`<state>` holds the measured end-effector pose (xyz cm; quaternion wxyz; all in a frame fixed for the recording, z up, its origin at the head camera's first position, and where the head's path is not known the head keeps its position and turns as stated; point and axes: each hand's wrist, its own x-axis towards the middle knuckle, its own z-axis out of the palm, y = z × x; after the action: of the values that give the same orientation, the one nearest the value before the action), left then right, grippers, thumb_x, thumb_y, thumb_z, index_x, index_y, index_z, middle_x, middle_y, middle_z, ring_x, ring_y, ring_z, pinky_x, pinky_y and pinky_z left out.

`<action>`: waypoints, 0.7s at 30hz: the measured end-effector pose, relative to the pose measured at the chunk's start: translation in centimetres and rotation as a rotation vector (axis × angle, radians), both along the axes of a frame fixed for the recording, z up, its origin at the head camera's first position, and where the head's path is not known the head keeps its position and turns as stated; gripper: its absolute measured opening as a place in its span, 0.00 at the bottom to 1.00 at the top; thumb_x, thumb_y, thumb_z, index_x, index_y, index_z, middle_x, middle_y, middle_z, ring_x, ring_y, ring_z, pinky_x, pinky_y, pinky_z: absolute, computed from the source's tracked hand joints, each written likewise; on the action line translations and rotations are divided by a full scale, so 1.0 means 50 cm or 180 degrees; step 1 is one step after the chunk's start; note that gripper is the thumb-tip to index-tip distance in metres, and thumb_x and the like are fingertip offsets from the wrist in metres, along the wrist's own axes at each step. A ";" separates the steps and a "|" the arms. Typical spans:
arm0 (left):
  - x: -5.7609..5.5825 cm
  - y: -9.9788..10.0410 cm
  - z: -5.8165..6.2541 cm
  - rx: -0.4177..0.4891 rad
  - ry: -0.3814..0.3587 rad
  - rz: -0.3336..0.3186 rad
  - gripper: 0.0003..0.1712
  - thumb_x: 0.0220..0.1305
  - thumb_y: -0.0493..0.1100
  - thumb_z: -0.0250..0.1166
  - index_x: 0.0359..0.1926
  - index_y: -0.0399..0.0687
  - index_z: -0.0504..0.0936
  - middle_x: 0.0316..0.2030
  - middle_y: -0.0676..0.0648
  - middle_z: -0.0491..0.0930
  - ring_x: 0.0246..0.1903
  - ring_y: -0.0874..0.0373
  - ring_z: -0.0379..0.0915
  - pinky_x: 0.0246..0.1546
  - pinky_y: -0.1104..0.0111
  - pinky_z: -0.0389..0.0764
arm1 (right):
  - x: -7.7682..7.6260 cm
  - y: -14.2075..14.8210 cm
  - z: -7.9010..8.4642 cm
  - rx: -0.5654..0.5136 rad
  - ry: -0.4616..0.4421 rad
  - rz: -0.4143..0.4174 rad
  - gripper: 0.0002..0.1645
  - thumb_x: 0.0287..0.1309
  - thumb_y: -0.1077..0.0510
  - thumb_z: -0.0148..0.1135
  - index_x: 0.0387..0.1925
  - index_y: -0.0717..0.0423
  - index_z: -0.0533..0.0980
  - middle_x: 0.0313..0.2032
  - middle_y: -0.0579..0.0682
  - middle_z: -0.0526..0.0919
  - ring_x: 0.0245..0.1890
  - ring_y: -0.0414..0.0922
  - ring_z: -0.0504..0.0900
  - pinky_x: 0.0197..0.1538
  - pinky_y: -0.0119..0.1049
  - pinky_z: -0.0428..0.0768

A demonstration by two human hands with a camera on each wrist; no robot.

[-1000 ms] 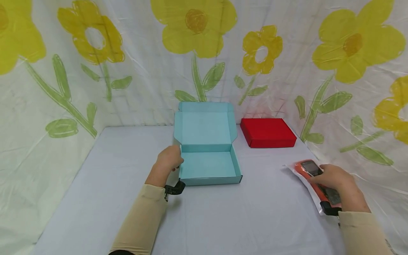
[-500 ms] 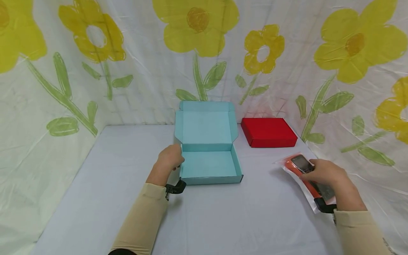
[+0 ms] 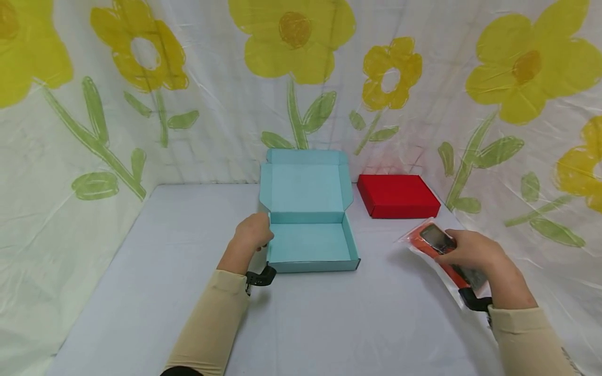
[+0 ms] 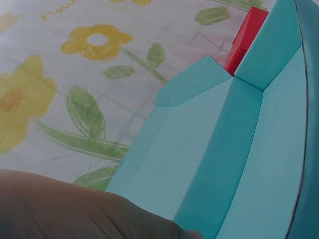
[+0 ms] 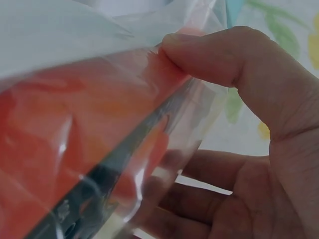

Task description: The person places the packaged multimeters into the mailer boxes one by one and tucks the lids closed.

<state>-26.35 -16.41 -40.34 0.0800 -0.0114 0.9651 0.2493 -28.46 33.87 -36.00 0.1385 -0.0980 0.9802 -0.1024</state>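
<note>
A light-blue cardboard box (image 3: pixel 308 266) stands on the table with its lid (image 3: pixel 305 188) raised at the back and nothing inside it. My left hand (image 3: pixel 251 232) grips the box's left wall, its thumb (image 4: pixel 164 230) showing in the left wrist view. In my right hand (image 3: pixel 475 256) is an orange-and-black handheld device (image 3: pixel 437 237) with a grey screen, sealed in a clear plastic bag (image 5: pixel 119 99). The thumb (image 5: pixel 214 55) lies on one side of the bag and the fingers on the other. A shadow under the bag shows it raised at its far end.
A closed red box (image 3: pixel 398 197) sits at the back right, beside the blue box. The table (image 3: pixel 329 324) has a pale cover. Behind and at both sides hangs a white curtain (image 3: pixel 211 130) with painted yellow flowers.
My right hand has carried the bagged device a little to the left and away from me, lifting its far end. The left hand and the blue box have stayed in place.
</note>
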 end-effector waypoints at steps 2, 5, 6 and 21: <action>0.001 0.000 0.001 -0.0004 -0.0005 0.0001 0.10 0.66 0.30 0.58 0.26 0.39 0.78 0.19 0.43 0.79 0.15 0.53 0.76 0.17 0.67 0.74 | -0.002 -0.007 0.000 -0.0038 -0.0002 0.0033 0.62 0.49 0.37 0.76 0.70 0.76 0.61 0.45 0.63 0.79 0.43 0.57 0.75 0.35 0.47 0.82; 0.002 0.000 0.002 0.0000 -0.0001 -0.0005 0.10 0.66 0.30 0.58 0.26 0.39 0.77 0.20 0.43 0.79 0.16 0.52 0.77 0.17 0.67 0.74 | -0.004 -0.021 0.004 -0.0074 0.0042 0.0093 0.61 0.49 0.38 0.77 0.70 0.74 0.62 0.43 0.61 0.79 0.44 0.56 0.75 0.35 0.46 0.81; 0.002 0.000 0.002 0.0008 0.0001 -0.0008 0.10 0.66 0.30 0.58 0.26 0.39 0.77 0.20 0.42 0.79 0.16 0.52 0.77 0.17 0.67 0.74 | -0.005 -0.026 0.006 -0.0077 0.0062 0.0109 0.61 0.49 0.38 0.77 0.70 0.74 0.63 0.43 0.60 0.79 0.43 0.56 0.75 0.35 0.46 0.81; -0.001 0.003 -0.001 0.0025 0.0008 0.0026 0.08 0.65 0.30 0.58 0.28 0.39 0.76 0.20 0.43 0.79 0.16 0.53 0.76 0.16 0.67 0.74 | -0.004 -0.114 0.036 -0.0249 0.0090 0.0383 0.58 0.46 0.42 0.80 0.71 0.69 0.66 0.45 0.58 0.80 0.45 0.56 0.75 0.35 0.45 0.82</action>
<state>-26.39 -16.28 -40.39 0.0778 -0.0147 0.9641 0.2534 -28.67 28.19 -34.21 0.1266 -0.1635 0.9696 -0.1308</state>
